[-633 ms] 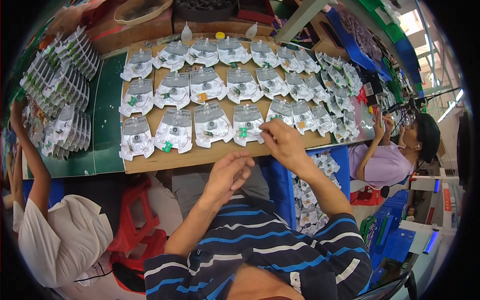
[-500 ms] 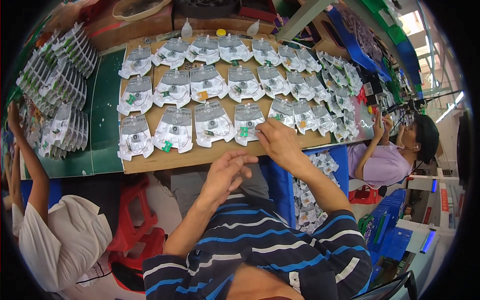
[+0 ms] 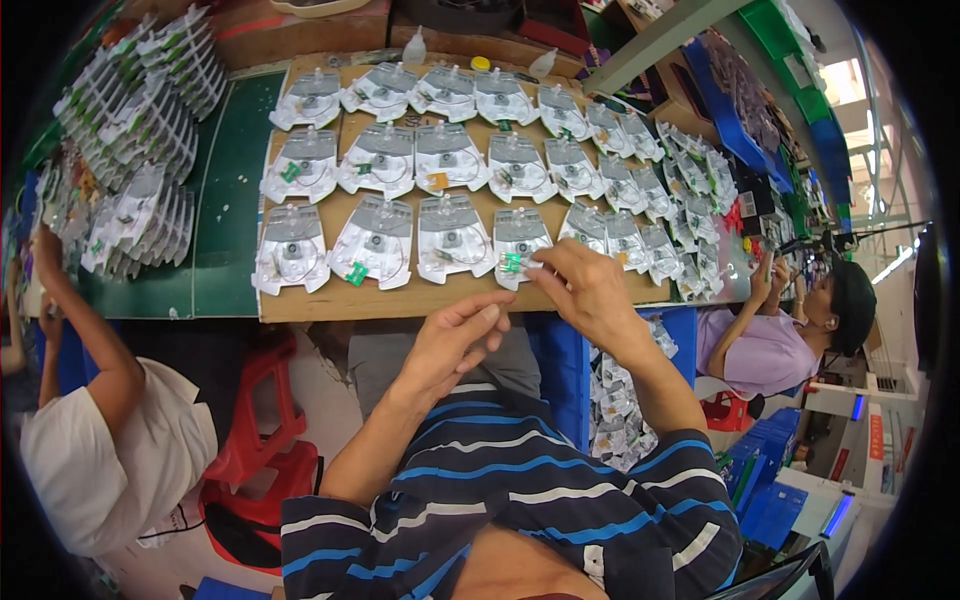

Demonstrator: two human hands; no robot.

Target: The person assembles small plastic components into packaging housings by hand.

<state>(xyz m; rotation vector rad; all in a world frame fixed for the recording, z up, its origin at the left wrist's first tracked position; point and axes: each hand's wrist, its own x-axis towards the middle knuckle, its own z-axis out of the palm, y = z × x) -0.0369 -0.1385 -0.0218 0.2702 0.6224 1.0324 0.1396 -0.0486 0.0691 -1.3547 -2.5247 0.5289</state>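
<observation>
Rows of white and grey fan-shaped plastic housings [image 3: 452, 238] lie on a brown board [image 3: 390, 302], many with a small circuit board and thin wires. At the near row, my right hand [image 3: 592, 292] is closed in a pinch, thumb and fingertips at the right edge of a green circuit board [image 3: 512, 262]. That circuit board rests on the near part of a housing [image 3: 522, 226]. My left hand [image 3: 452, 338] hovers just off the table's front edge, left of the right hand. Its fingers are loosely bent and apart from the thumb, with nothing visible in them.
Stacked housings [image 3: 140, 215] stand on the green table [image 3: 232, 200] at the left. More housings pile up at the right [image 3: 700, 200]. Blue bins [image 3: 560, 375] sit below the table edge. One co-worker [image 3: 110, 440] is at the left, another [image 3: 765, 340] at the right.
The whole view has shifted, so the table sits a little higher and further right. My left hand's fingers have drawn closer together. My right hand stays at the same green circuit board.
</observation>
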